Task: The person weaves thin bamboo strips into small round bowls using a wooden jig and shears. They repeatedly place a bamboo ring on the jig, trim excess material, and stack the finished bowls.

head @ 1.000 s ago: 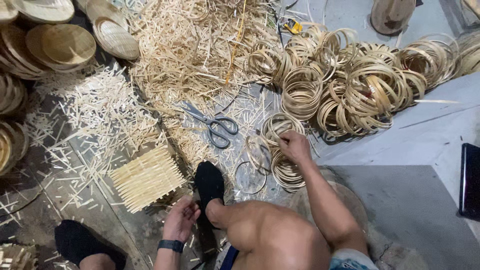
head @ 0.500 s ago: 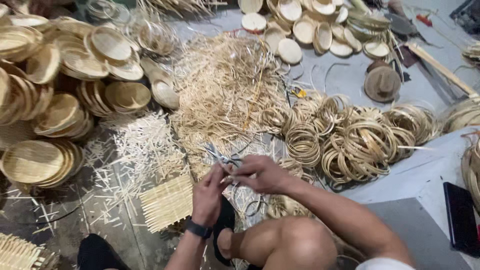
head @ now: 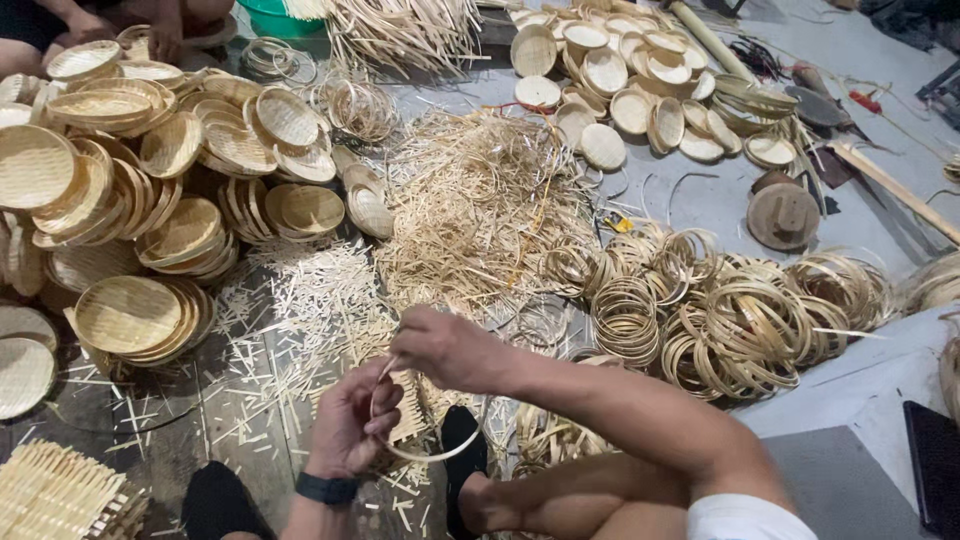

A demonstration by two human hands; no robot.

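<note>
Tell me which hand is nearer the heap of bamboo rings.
Right. The right hand sits just left of the heap of bamboo rings; the left hand is lower and farther left.

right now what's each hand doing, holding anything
left hand: closed on the bamboo ring
right hand: closed, pinching the same bamboo ring at its top

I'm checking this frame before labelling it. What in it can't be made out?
- Head view: the far side of the bamboo ring is covered by the left hand and right hand.
- The dark slab is cut off by the right edge; its kind is unclear.
- The woven mat runs past the bottom edge.
- The person at top left is cropped.
</note>
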